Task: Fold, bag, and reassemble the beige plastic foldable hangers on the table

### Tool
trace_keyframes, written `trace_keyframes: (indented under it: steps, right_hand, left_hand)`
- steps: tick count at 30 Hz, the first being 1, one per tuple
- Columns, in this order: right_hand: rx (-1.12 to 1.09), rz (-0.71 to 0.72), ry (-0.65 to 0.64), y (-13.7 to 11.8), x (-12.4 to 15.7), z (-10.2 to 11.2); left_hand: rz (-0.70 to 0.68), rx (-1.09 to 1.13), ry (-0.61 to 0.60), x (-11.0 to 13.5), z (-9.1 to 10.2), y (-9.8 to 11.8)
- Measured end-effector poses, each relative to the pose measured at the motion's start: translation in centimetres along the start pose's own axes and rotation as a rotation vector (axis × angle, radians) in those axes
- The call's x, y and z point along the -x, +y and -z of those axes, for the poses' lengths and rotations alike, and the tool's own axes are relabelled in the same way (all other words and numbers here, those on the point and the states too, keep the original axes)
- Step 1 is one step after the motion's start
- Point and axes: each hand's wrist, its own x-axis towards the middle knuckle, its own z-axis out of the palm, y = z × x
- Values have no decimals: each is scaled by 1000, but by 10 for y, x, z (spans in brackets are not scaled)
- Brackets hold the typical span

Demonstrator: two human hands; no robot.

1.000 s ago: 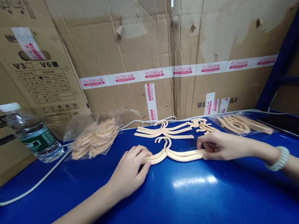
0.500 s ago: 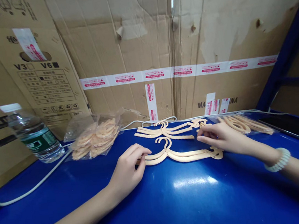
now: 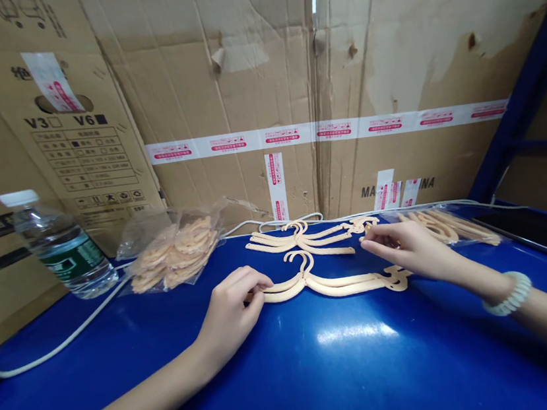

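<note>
Two beige hangers [image 3: 342, 284] lie one against the other on the blue table, their hooks pointing away from me. My left hand [image 3: 236, 306] pinches their left ends between thumb and fingers, hiding the tips. An openwork beige piece [image 3: 396, 279] sits at their right end. My right hand [image 3: 401, 246] hovers above and behind that piece, its fingers pinched together. Something small and brassy shows by its fingertips, too small to name. Farther back lies another group of beige hangers [image 3: 302, 238], with a similar openwork piece at its right end.
A clear bag of beige pieces [image 3: 177, 250] and a water bottle [image 3: 67, 250] stand at the left. Behind my right hand lie a second bag of beige parts [image 3: 460, 225] and a dark flat device [image 3: 536, 232]. A white cable [image 3: 66, 347] runs along the left; cardboard [image 3: 220, 98] walls the back.
My right hand has moved slightly right, its fingers now curled more closely together. The left hand has shifted a touch leftward, still at the hangers' ends. The hangers have stayed in place.
</note>
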Motion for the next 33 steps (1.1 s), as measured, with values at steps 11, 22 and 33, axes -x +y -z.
trace_keyframes:
  steps: [11, 22, 33]
  right_hand:
    - [8, -44, 41, 6, 0, -1]
    - [-176, -315, 246, 20, -5, 15]
    - [67, 86, 45, 25, -3, -13]
  left_hand:
    - [15, -2, 16, -1, -2, 0]
    - [43, 1, 24, 0, -2, 0]
    - [57, 31, 32, -2, 1, 2]
